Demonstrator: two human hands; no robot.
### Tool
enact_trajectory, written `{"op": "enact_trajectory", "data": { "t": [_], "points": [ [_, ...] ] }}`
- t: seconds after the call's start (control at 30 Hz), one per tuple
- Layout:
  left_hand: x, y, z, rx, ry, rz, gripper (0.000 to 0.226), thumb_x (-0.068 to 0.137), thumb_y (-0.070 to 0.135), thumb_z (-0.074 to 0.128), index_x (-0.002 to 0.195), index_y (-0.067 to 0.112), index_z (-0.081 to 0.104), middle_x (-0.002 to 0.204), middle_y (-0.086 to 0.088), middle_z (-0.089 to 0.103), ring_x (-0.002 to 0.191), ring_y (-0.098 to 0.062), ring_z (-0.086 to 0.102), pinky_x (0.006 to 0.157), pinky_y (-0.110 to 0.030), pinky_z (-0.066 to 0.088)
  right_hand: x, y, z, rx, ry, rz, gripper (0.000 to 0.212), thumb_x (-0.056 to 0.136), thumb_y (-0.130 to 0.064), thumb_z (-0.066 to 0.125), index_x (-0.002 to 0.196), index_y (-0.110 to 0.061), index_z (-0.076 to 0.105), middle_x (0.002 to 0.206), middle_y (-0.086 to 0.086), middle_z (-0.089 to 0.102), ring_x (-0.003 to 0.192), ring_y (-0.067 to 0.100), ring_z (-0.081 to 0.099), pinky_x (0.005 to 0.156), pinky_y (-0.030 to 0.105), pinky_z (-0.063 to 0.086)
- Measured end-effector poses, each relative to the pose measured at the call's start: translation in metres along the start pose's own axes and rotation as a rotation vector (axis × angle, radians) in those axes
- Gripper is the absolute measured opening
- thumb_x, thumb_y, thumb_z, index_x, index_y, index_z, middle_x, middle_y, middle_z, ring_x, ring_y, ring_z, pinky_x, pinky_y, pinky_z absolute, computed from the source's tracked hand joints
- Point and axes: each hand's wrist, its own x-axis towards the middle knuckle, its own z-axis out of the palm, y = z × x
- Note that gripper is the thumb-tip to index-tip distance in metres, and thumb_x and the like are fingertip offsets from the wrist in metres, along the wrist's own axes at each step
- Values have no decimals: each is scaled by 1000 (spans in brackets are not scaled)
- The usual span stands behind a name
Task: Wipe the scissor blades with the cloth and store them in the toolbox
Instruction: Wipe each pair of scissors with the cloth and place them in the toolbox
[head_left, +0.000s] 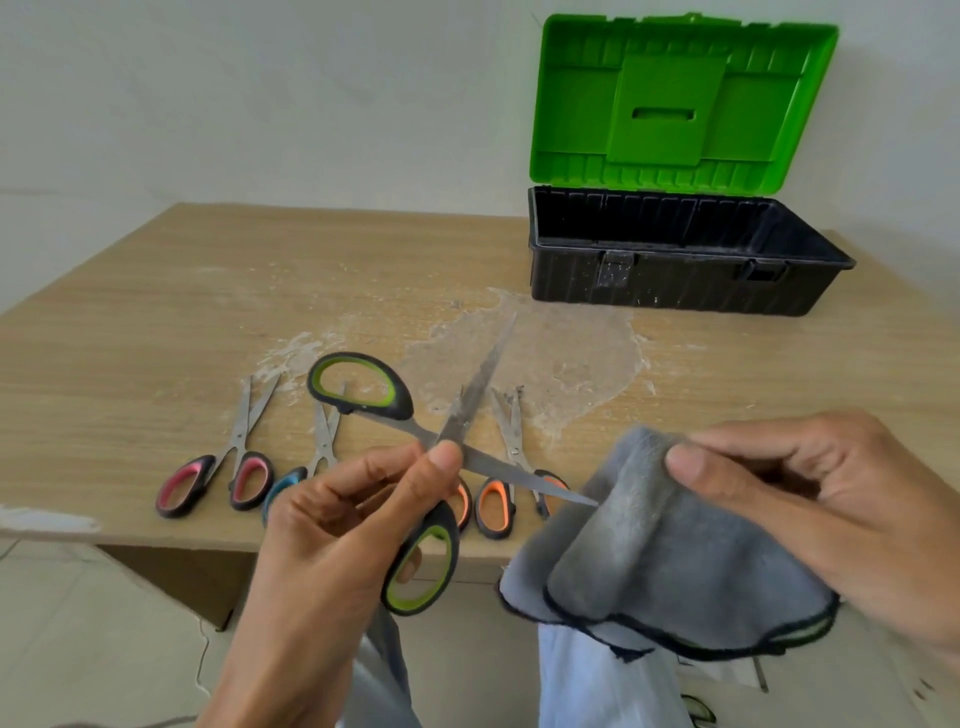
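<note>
Green-handled scissors (498, 469) sit open in our left hand (337, 535), fingers (431, 478) pinching the pivot; one blade points right, its tip at the cloth (665, 551) our right hand (810, 499) grips.

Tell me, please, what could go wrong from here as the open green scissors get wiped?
1. The green scissors are spread wide, and one tip points at the cloth just beside the right hand; it might poke through to the fingers.
2. The left hand has its thumb pressed at the pivot, so closing blades could nip it.
3. The orange scissors lie near the front edge of the table, under the hands, and might get knocked off.
</note>
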Motion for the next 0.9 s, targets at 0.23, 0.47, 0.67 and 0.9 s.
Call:
{"op": "enact_trajectory", "data": {
  "t": [0.23,0.47,0.67,0.9],
  "points": [
    [0,14,-15,188,-74,175,25,54,35,90,74,21,83,65,-8,73,61,-17,52,50,-20,38,1,2,-12,154,61,-56,41,81,-71,69,109,-43,81,107,-2,83,103,23,79,91,44,61],
    [1,23,-23,297,-230,190,19,58,22,87,75,16,83,49,10,63,42,9,51,42,-3,37,7,0,-15,229,95,-78,24,81,-35,66,95,-39,85,99,-6,83,95,10,80,80,18,61],
    [4,28,-28,531,-295,293,9,69,28,79,76,31,83,70,-1,78,66,-9,71,56,-18,55,14,-12,-24,151,94,-144,30,81,-28,64,87,-51,83,91,-16,82,86,3,79,72,12,60],
    [5,43,-16,629,-383,343,11,71,46,82,80,41,81,79,3,79,82,-32,75,73,-60,58,27,-33,-27,14,-42,-212,16,91,-44,70,99,-51,81,96,-8,83,92,20,81,79,41,65]
  ]
}}
